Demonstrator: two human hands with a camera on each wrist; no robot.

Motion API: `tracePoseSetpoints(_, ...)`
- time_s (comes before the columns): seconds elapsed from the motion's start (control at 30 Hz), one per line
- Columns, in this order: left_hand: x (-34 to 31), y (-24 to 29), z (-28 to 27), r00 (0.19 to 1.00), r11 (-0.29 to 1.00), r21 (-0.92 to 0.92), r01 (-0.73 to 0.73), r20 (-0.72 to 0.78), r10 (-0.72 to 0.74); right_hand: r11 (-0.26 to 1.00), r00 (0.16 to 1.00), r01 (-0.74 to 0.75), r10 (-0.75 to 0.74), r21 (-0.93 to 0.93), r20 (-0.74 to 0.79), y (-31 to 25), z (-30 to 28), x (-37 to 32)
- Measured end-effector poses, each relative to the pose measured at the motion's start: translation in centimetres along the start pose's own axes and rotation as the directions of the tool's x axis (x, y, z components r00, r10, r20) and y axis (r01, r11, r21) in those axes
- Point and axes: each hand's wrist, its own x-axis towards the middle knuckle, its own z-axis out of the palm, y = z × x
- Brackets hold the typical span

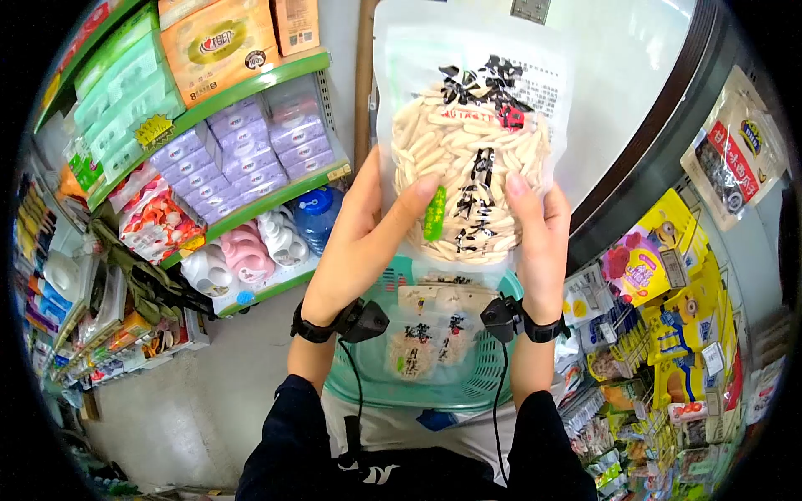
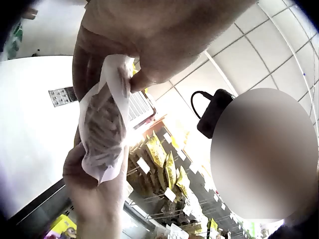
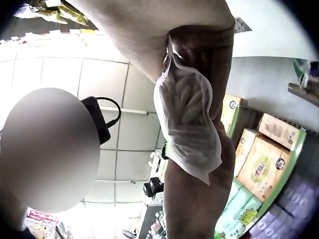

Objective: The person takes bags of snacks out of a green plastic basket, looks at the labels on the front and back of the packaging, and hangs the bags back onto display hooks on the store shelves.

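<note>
My left hand (image 1: 361, 242) and right hand (image 1: 543, 242) hold the snack bag (image 1: 468, 142) up, thumbs on its front, fingers curled behind it.

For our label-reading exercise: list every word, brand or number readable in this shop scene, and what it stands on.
"相印": on the orange tissue pack.
Black brush characters on the snack bag, held by the left hand and right hand: too stylised to read surely.
Print on the yellow packets: too small to read.
</note>
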Motion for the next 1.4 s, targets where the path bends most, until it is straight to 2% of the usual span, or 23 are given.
tracePoseSetpoints(0.13,0.4,-0.8,0.0,1.000,1.000,-0.018,0.009,-0.009,-0.009,0.999,1.000,-0.010,0.011,-0.050,0.013,0.0,-0.3,0.4)
tracePoseSetpoints(0.27,0.5,-1.3,-0.2,0.999,0.999,0.041,-0.020,-0.034,0.022,0.998,1.000,-0.018,0.017,-0.063,-0.002,0.5,-0.2,0.5)
tracePoseSetpoints(0.3,0.4,-1.1,-0.5,1.000,0.999,0.044,-0.007,-0.030,0.008,0.998,1.000,-0.027,0.027,-0.057,-0.013,0.5,-0.2,0.4)
tracePoseSetpoints(0.37,0.1,-0.7,-1.0,0.997,0.996,0.039,0.077,0.010,-0.077,0.995,0.992,-0.068,0.075,-0.077,0.096,0.2,-0.6,0.4)
tracePoseSetpoints(0.4,0.0,-0.8,-1.0,0.997,0.996,0.034,0.076,0.013,-0.077,0.994,0.993,-0.067,0.075,-0.082,0.094,0.2,-0.7,0.3)
tracePoseSetpoints(0.53,-0.6,-0.8,-1.2,0.991,0.993,-0.014,0.117,-0.056,-0.118,0.990,0.990,-0.057,0.072,-0.127,0.121,0.6,-0.3,0.1)
tracePoseSetpoints(0.7,-0.4,-0.5,-1.1,1.000,0.999,0.031,0.020,-0.020,-0.019,0.994,0.991,-0.060,0.070,-0.092,0.114,0.5,-0.4,-0.1)
tracePoseSetpoints(0.8,-0.4,-1.0,-1.1,0.997,0.998,0.002,0.069,-0.017,-0.069,0.988,0.987,-0.086,0.102,-0.131,0.124,0.7,-1.4,-0.1)
tracePoseSetpoints(1.0,-0.6,-0.9,-1.1,0.997,0.997,-0.012,0.074,-0.012,-0.074,0.988,0.992,-0.035,0.053,-0.149,0.119,-0.1,-0.8,-0.3)
tracePoseSetpoints(1.2,-1.3,-0.6,-0.7,0.998,1.000,0.001,0.015,-0.063,-0.015,0.993,0.985,-0.007,0.027,-0.117,0.169,-0.9,-1.0,-0.7)
tracePoseSetpoints(1.27,-1.4,-0.3,-0.7,0.998,0.999,0.022,0.036,-0.059,-0.035,0.991,0.983,0.024,0.001,-0.132,0.184,-1.0,-1.4,-1.0)
tracePoseSetpoints(1.33,-1.7,-0.3,-0.6,0.996,0.997,0.039,0.065,-0.057,-0.063,0.989,0.982,0.006,0.022,-0.147,0.188,-1.0,-1.6,-1.0)
tracePoseSetpoints(1.4,-1.6,-0.6,-0.2,0.997,0.999,0.031,0.016,-0.079,-0.013,0.990,0.988,0.010,0.011,-0.138,0.153,-1.1,-1.5,-0.9)
